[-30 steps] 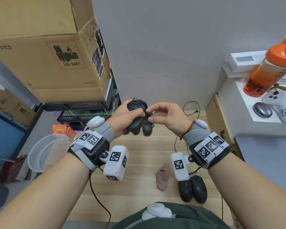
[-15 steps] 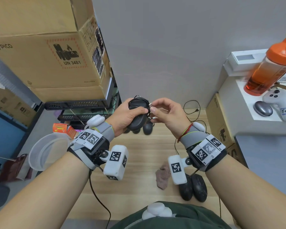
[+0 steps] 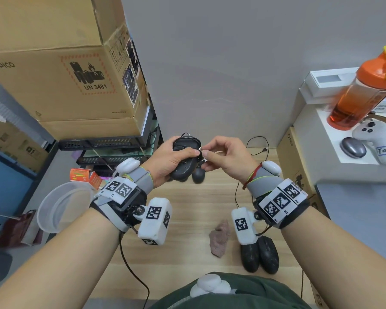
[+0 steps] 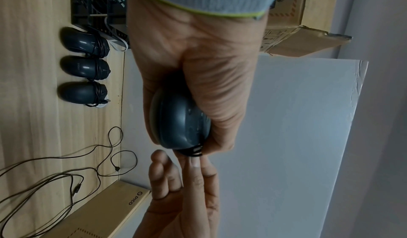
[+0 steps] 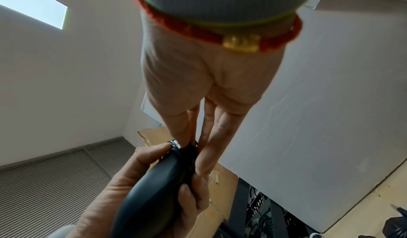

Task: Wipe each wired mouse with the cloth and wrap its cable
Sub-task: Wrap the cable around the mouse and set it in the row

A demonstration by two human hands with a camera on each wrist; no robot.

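Left hand (image 3: 165, 161) wraps a black mouse (image 3: 184, 162) and holds it above the far end of the wooden table (image 3: 187, 219), thumb laid across its underside, fingers curled behind. Its cable (image 3: 187, 139) is wound around the front of the body. Right hand (image 3: 227, 159) pinches the cable's plug end (image 3: 200, 148) between thumb and forefinger, right at the mouse's edge; the other fingers are loosely bent. Three wrapped mice (image 4: 83, 67) sit in a row by the wall. The crumpled cloth (image 3: 220, 239) lies near the table's front, just beside two more mice (image 3: 260, 255).
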